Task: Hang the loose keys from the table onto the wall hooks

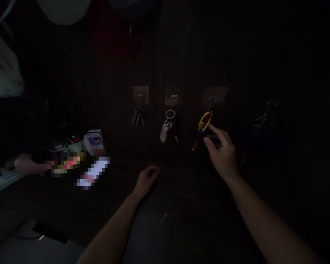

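Grip of the right hand [221, 152] stands partly open, thumb and forefinger spread narrowly around nothing. Its fingertips [210, 127] sit just beside a bunch of keys on yellow and red cord loops [205, 121], the task's nearest thing, hanging from the rightmost hook; the dim light hides whether they touch. That right forearm [264, 216] reaches up from the lower right, the wrist cocked. The left hand [147, 179] curls loosely, knuckles forward, low over the dark desk [181, 190], its forearm [112, 231] rising from the bottom edge; the shadows hide whether it holds anything.

Behind the desk rises a dark wood-grain wall panel [181, 55], the room around it deep in shadow. Three pale adhesive hooks [172, 94] run in a row across it. The left one carries a small set of metal keys [137, 115], the middle one a key ring with a pale fob [165, 132].

At far left, another person's hand [24, 164] holds a pixelated, blurred object [67, 163]. Nearby lie a blurred white strip [92, 173], a white and purple carton [95, 141] and a power strip [5, 180]. A white plastic bag [4, 69] hangs higher up.
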`<state>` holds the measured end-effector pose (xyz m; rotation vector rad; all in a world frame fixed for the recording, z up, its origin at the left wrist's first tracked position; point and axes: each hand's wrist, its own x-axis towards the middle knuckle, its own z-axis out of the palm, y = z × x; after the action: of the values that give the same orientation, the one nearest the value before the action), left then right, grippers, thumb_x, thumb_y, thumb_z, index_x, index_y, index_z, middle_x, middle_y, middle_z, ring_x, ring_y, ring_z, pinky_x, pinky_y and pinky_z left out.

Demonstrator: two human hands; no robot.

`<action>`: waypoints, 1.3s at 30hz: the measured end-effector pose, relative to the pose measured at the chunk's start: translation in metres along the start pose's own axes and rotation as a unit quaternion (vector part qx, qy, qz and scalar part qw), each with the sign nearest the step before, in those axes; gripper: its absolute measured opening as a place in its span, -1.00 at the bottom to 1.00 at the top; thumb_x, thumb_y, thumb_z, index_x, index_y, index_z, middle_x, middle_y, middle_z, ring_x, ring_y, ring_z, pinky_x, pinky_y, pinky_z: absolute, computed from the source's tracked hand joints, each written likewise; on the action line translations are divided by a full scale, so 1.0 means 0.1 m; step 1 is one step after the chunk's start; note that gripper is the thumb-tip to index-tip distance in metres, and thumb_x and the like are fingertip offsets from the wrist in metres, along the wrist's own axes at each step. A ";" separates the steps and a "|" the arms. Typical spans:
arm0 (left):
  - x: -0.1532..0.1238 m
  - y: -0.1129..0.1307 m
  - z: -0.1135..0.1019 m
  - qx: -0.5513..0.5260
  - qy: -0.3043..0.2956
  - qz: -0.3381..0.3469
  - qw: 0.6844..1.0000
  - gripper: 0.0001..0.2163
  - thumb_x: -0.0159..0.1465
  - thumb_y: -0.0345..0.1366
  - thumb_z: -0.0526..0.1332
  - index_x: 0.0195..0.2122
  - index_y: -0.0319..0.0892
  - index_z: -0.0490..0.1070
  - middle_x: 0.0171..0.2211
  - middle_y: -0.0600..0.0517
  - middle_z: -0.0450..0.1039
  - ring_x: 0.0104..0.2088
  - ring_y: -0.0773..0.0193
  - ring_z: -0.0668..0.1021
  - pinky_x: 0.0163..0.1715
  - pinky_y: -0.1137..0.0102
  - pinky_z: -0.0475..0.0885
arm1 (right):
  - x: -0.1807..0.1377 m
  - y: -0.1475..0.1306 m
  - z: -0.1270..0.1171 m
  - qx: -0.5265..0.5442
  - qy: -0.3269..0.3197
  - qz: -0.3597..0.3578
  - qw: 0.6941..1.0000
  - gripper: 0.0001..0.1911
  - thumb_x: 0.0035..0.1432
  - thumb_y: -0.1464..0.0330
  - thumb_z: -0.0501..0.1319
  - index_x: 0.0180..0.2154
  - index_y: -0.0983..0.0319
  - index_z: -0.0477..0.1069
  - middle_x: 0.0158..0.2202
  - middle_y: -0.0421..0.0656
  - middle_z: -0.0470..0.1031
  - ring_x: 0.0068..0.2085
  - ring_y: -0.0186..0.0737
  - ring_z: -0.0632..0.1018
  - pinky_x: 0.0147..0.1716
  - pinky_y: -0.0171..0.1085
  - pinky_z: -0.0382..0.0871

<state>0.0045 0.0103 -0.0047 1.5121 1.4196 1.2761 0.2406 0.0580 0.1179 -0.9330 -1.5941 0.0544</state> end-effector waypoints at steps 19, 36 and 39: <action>0.00 -0.04 0.01 0.040 -0.025 0.025 0.999 -0.82 0.18 -0.24 0.13 -0.26 -0.15 0.47 -0.39 0.07 0.50 -0.41 0.31 0.52 -0.36 0.45 0.38 | -1.08 0.09 -0.07 0.021 -0.584 0.117 0.803 -0.72 -0.13 0.31 0.35 -0.26 0.07 0.49 0.13 -0.16 0.27 0.19 0.02 0.19 0.13 0.04 0.02; -0.06 0.02 0.01 0.069 -0.057 0.065 0.994 -0.83 0.18 -0.31 0.13 -0.26 -0.10 0.49 -0.28 0.07 0.54 -0.25 0.26 0.53 -0.19 0.42 0.37 | -1.21 0.28 0.13 -0.002 -0.441 0.079 0.894 -0.88 0.17 0.33 0.13 -0.37 0.15 0.42 -0.07 -0.12 0.45 -0.02 -0.14 0.41 -0.01 -0.10 0.22; -0.06 0.04 0.02 0.074 -0.068 0.073 0.992 -0.84 0.18 -0.32 0.13 -0.27 -0.09 0.49 -0.28 0.08 0.54 -0.25 0.26 0.53 -0.19 0.43 0.36 | -1.17 0.29 0.08 0.005 -0.441 0.086 0.893 -0.82 0.21 0.31 0.08 -0.32 0.15 0.45 -0.09 -0.11 0.46 -0.03 -0.16 0.42 -0.01 -0.12 0.22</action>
<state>0.0079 0.0040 -0.0031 1.7963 1.3616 1.1490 0.2431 0.0126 0.0061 -1.1121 -2.3215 0.6971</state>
